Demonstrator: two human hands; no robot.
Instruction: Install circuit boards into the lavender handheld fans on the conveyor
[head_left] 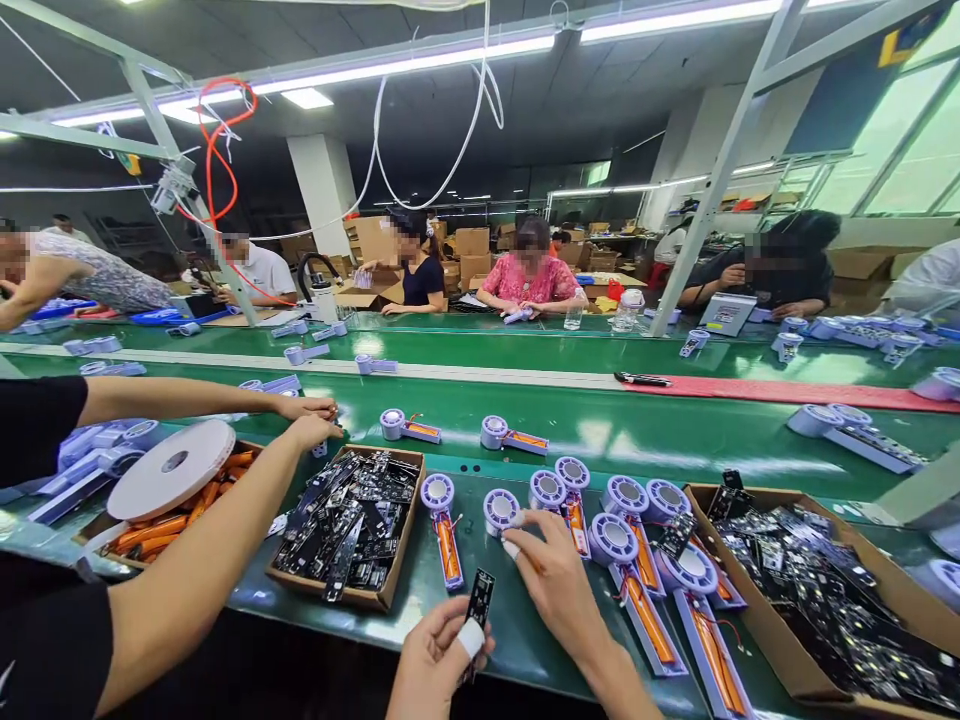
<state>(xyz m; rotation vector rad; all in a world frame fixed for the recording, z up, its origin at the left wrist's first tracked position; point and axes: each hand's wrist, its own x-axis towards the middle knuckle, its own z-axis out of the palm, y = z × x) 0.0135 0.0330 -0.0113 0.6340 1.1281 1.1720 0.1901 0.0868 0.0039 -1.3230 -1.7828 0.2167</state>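
My left hand (442, 655), a white cover on its thumb, pinches a narrow black circuit board (482, 592) upright at the table's front edge. My right hand (559, 575) has its fingertips, also with white covers, closed on the rim of a lavender handheld fan (500, 508); the hand hides most of its handle. Left of that lies another fan (437, 492) with an orange battery in its open handle. Several more open fans (616, 540) crowd together to the right of my right hand.
A cardboard box of circuit boards (694, 495) stands at right, a second box (386, 598) at left. A co-worker's arms (217, 560) reach in beside a white reel (171, 470) and orange batteries. Fans lie along the green belt (600, 440); people sit opposite.
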